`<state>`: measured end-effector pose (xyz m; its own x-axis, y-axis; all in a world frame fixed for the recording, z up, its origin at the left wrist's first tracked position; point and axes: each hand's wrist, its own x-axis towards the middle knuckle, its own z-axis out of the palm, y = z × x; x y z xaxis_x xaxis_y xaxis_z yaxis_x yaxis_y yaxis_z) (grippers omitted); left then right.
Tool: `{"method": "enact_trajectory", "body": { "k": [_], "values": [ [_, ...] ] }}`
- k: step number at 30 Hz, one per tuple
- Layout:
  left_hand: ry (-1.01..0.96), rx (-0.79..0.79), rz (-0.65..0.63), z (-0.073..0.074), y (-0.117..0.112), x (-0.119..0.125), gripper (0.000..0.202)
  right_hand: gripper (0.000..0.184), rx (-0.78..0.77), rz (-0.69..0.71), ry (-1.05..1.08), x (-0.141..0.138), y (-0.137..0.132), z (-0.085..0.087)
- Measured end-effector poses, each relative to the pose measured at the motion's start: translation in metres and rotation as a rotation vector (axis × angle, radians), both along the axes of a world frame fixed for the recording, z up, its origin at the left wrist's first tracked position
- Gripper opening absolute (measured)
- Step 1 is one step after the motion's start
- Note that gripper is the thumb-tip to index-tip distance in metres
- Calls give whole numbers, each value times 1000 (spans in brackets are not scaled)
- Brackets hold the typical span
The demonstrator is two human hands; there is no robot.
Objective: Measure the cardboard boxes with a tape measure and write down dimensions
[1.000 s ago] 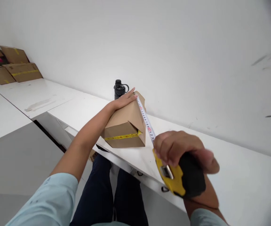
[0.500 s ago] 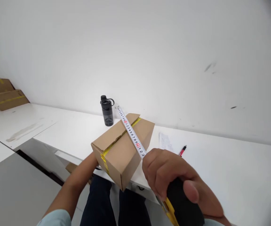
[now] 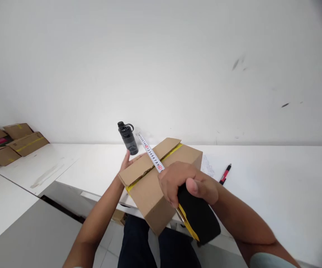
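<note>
A brown cardboard box (image 3: 150,190) sealed with yellow tape sits at the near edge of the white table (image 3: 275,186), partly overhanging it. My right hand (image 3: 187,182) is closed around a yellow and black tape measure (image 3: 197,217) over the box's top. Its white blade (image 3: 150,152) stretches across the lid toward the far left. My left hand (image 3: 128,160) rests against the box's far left side, fingers extended, mostly hidden behind the box.
A black bottle (image 3: 128,138) stands just behind the box near the wall. A red and black pen (image 3: 225,174) and a paper sheet (image 3: 209,166) lie to the right. Several cardboard boxes (image 3: 15,143) are stacked at the far left on another table.
The box has been turned so its taped lid faces up. My left hand went from the top edge to the far side. My right hand moved the tape measure onto the lid.
</note>
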<state>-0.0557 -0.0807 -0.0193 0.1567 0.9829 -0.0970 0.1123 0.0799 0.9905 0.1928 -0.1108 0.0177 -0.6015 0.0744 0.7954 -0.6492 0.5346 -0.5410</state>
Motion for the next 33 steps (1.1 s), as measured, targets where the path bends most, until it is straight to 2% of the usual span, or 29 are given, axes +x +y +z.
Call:
{"method": "enact_trajectory", "body": {
  "k": [1,3,6,8,10,12,14,16,19,21,23,26,29,33],
  "values": [
    [-51,-8,-9,9,-1,-5,108,64,15,-17,-11,0,1,0],
    [-126,22,-36,29,-8,-15,101,64,62,-79,-31,-1,1,-2],
    [-43,68,-13,49,-29,-27,84,63,150,-164,-38,-5,5,-6],
    [159,120,85,48,-44,-28,77,61,179,-185,-26,-9,9,-8],
    [451,211,201,39,-55,-24,67,60,169,-186,-6,-10,12,-10],
    [706,316,268,30,-56,-19,55,59,144,-172,8,-10,13,-10],
    [842,379,258,25,-46,-15,53,57,118,-129,13,-10,11,-10],
    [952,374,242,27,-28,-16,57,56,69,-63,10,-10,9,-11],
    [1303,378,378,41,2,-20,59,59,-101,-12,40,-13,8,-16],
    [1452,404,386,54,19,-20,53,62,-230,-31,74,-16,13,-19],
    [1461,356,336,66,34,-17,48,64,-313,-66,84,-18,19,-23],
    [1323,276,276,73,55,-7,52,65,-369,-111,79,-18,28,-24],
    [1153,222,161,66,77,4,66,65,-368,-123,66,-15,32,-24],
    [1202,102,78,55,89,12,76,64,-346,-120,48,-15,38,-25]
  ]
}}
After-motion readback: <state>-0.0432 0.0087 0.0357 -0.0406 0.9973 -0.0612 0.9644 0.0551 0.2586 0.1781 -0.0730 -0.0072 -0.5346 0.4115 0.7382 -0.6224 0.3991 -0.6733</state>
